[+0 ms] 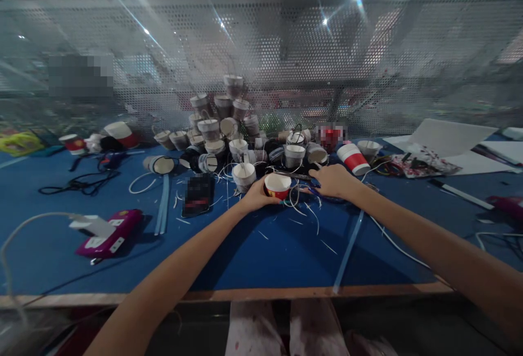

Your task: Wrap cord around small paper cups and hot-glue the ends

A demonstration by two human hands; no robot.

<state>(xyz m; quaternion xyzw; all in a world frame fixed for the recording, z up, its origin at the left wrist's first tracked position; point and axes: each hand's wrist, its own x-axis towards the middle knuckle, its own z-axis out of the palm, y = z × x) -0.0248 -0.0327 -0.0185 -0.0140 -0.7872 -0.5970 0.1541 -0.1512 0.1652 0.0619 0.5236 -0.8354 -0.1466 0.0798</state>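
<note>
My left hand (256,195) is closed around a red paper cup (278,188) with a white inside, its mouth facing up. To the right, my right hand (333,181) reaches over the table with fingers bent and pointing left. A slim dark tool (292,175), perhaps scissors, runs from its fingers towards the cup; the grip itself is partly hidden. Just left of my left hand stands a whitish cup (244,177) with a thin loop on top. Thin white strips (300,210) lie scattered around the red cup.
Behind my hands rises a pile of whitish cups (208,130) against a perforated metal screen (278,45). A phone (198,194) and a purple device (110,233) with a cable lie left. A red-and-white cup (353,158) and white sheets (449,138) are right.
</note>
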